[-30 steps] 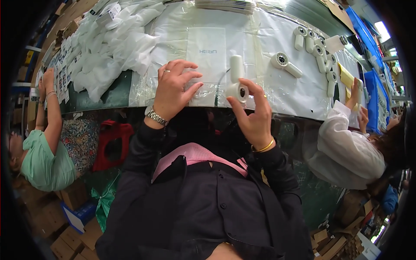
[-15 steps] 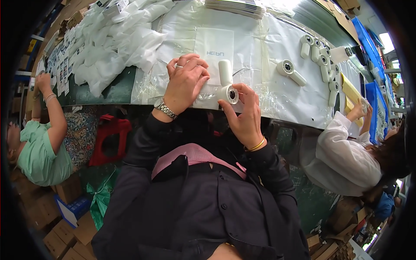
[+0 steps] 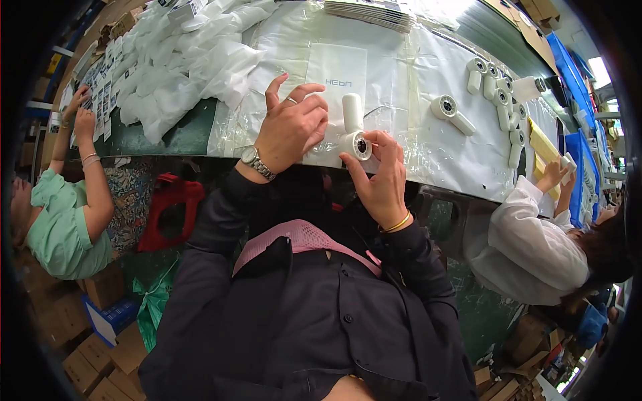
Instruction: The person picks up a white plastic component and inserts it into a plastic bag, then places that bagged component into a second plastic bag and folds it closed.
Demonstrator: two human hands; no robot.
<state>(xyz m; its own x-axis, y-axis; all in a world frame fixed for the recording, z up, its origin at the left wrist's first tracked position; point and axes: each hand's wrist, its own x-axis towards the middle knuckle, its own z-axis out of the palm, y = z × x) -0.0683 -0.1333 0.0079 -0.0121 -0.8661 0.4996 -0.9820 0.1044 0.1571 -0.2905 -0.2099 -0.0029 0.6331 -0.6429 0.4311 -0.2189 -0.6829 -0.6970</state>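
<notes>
In front of me on the covered table edge lies a small white handheld fan (image 3: 352, 113), its handle pointing away and its round head with a dark centre nearest me. Thumb and index finger of my right hand (image 3: 381, 170) grip that round head from its right side. My left hand (image 3: 291, 127) hovers just left of the fan with nothing in it, its fingers lifted and spread. Beyond the fan lies a flat white pouch (image 3: 338, 63) with print on it.
One fan (image 3: 445, 107) lies to the right, with several more (image 3: 501, 97) clustered farther right. White plastic bags (image 3: 180, 73) pile at the left. A stack of flat sheets (image 3: 371, 15) sits at the back. Co-workers sit left (image 3: 67, 227) and right (image 3: 542, 247).
My left hand's fingers have opened and spread, with the index finger raised. My right hand keeps its grip on the fan. The left co-worker's hands have come together.
</notes>
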